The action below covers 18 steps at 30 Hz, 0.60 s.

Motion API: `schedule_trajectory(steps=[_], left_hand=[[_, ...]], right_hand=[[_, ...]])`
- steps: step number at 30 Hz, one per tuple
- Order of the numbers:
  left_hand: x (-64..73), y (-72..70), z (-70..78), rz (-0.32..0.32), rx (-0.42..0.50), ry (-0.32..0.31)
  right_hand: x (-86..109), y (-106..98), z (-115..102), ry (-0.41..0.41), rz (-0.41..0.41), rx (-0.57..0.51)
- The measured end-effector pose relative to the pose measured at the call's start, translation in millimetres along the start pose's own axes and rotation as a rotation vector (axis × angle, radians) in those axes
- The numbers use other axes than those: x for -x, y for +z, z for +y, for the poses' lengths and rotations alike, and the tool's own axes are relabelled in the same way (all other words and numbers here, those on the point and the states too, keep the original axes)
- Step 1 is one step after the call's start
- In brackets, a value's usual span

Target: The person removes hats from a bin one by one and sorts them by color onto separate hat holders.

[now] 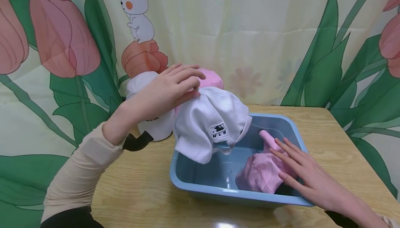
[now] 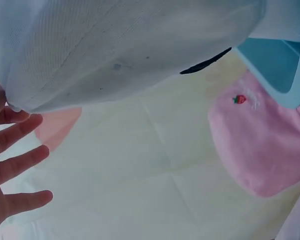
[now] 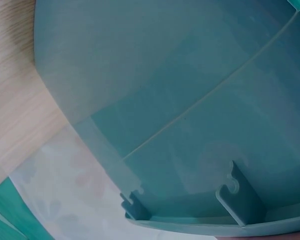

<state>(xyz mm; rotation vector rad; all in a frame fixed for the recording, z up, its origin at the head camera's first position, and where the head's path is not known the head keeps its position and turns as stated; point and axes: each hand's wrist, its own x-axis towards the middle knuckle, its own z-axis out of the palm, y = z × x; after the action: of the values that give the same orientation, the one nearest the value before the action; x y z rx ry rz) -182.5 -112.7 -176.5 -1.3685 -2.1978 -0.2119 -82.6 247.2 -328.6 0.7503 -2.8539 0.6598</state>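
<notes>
My left hand (image 1: pixel 175 85) pinches a white cap (image 1: pixel 215 116) by the top of its crown, and the cap hangs over the left part of a blue plastic bin (image 1: pixel 215 188). In the left wrist view, the thumb and index finger grip the crown's button while the other fingers (image 2: pixel 25 164) spread apart. A black-and-white MLB patch (image 1: pixel 218 130) shows near the cap's back strap. Inside the bin, at the right, lies a crumpled pink cap (image 1: pixel 259 172). Over the bin's right rim reaches my right hand (image 1: pixel 306 176), fingers extended beside the pink cap; whether they touch it I cannot tell.
Behind my left hand, another white cap (image 1: pixel 159 127) stands on the wooden table (image 1: pixel 137 186). A second pink cap (image 1: pixel 210 78), with a strawberry emblem, is partly hidden behind the held cap. A printed curtain (image 1: pixel 250 40) hangs along the table's back.
</notes>
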Motion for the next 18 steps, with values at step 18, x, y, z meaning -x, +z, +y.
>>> schedule_trajectory(steps=[18], left_hand=[[13.7, -55.3, -20.1, 0.213, -0.247, -0.236]], right_hand=[[3.4, -1, 6, -0.033, 0.005, 0.001]])
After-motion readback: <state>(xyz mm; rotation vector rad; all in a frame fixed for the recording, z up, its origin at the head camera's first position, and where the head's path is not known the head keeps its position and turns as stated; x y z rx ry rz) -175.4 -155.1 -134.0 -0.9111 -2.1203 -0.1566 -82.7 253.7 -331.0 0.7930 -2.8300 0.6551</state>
